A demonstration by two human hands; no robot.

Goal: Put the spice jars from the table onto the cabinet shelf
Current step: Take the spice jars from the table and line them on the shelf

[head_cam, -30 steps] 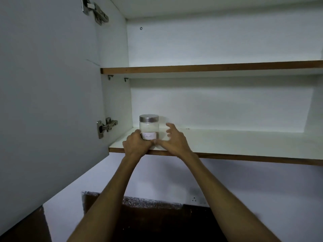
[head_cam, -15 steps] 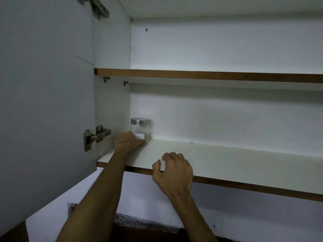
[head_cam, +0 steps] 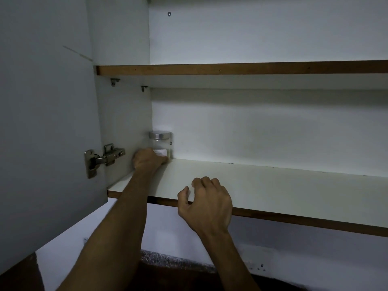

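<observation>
A clear glass spice jar point(head_cam: 160, 143) with a silver lid and a white label stands upright in the back left corner of the lower cabinet shelf point(head_cam: 273, 185). My left hand point(head_cam: 149, 160) is wrapped around the jar's base and hides its lower part. At the shelf's front edge my right hand point(head_cam: 206, 203) hovers with loosely curled fingers and holds nothing. The table and any other jars are out of view.
The open cabinet door point(head_cam: 46, 122) stands at the left with a metal hinge point(head_cam: 105, 158) beside my left hand. An upper shelf point(head_cam: 241, 68) runs above. A white wall and a dark counter strip point(head_cam: 178, 261) lie below.
My left hand has pushed the jar from the shelf's front edge to the back left corner. My right hand has come off the jar and drawn back to the front edge.
</observation>
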